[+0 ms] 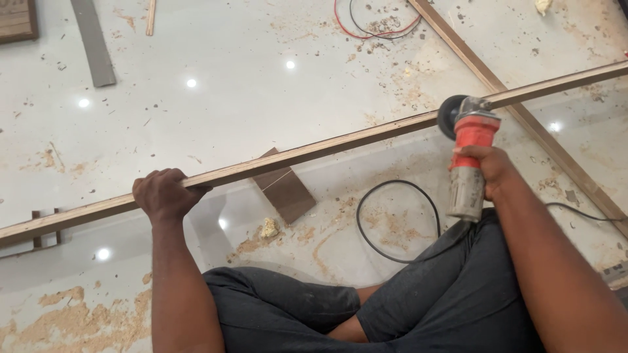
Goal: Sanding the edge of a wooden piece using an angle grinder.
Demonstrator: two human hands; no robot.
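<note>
A person sits cross-legged on the floor (pixel 248 98), and a long wooden strip (pixel 314 151) runs across in front of them, from low on one side to high on the other. The left hand (pixel 162 193) has its grip wrapped tight around the strip, fingers curled over the top edge. Further up the strip, the right hand (pixel 485 171) has its grip clamped around the body of a red and grey grinder (pixel 468 157). The grinder's dark round disc (pixel 449 115) sits right against the strip's edge.

The strip looks thin, long and stiff, but a piece this long would likely bend and wobble at its far ends (so holding it near the middle, as the left hand does, seems wise). It looks light enough for one hand. Its edges may be rough and splintery. The grinder looks heavy and would want a firm hold around its body, away from the disc.

Just below the strip lies a small brown board (pixel 285 189), and a black cord (pixel 392 222) loops on the floor between the strip and the person's knees. Sawdust (pixel 78 320) lies scattered around. Another wooden strip (pixel 523 111) crosses under the first one, near the grinder. Red and black wires (pixel 376 26) curl well above the strip.
</note>
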